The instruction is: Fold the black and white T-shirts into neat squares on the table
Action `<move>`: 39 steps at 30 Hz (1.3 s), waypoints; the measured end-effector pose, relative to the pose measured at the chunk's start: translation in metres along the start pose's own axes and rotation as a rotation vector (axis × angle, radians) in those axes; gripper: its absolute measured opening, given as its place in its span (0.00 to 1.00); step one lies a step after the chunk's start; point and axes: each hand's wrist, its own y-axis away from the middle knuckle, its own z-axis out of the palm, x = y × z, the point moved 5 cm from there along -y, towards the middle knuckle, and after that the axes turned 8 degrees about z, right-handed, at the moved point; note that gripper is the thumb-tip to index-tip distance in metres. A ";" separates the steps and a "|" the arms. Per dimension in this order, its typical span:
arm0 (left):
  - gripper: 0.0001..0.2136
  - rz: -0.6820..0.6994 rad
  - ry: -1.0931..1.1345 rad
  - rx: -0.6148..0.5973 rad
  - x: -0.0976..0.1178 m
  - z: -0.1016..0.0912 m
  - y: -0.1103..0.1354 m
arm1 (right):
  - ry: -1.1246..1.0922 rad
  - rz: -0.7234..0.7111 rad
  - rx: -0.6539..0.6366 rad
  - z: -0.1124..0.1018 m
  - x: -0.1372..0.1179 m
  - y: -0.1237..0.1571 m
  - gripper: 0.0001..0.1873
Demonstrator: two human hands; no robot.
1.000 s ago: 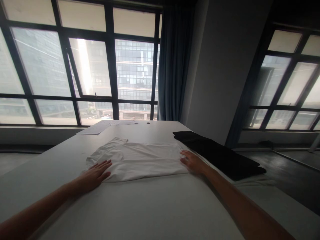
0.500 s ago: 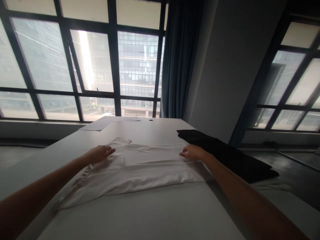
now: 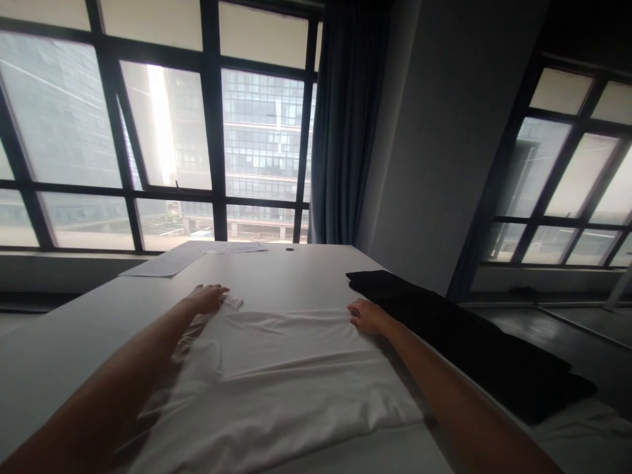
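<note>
A white garment [image 3: 276,375] lies spread on the white table [image 3: 296,270], reaching from mid-table toward me. My left hand [image 3: 208,298] rests at its far left corner, fingers curled and pinching the cloth there. My right hand [image 3: 364,316] sits at the far right corner with its fingers closed on the fabric edge. Both arms stretch forward along the garment's sides. Soft creases run across the cloth between the hands.
A black garment [image 3: 459,342] lies along the table's right edge, just beside my right arm. Sheets of paper [image 3: 172,260] lie at the far left of the table near the windows. A dark curtain [image 3: 340,131] hangs behind.
Both hands moved from the garment's near edge to its far corners and closed on the cloth. The garment now lies longer toward me, and the view has shifted nearer.
</note>
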 end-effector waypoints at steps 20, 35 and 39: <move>0.11 0.224 0.072 0.373 0.053 -0.068 0.222 | 0.279 -0.216 0.322 -0.047 -0.001 0.127 0.06; 0.16 0.162 0.392 0.524 0.044 -0.049 0.242 | 0.132 -0.030 0.480 -0.047 0.021 0.130 0.12; 0.16 0.224 0.453 0.309 0.054 -0.048 0.249 | 0.173 -0.092 0.415 -0.040 0.020 0.128 0.14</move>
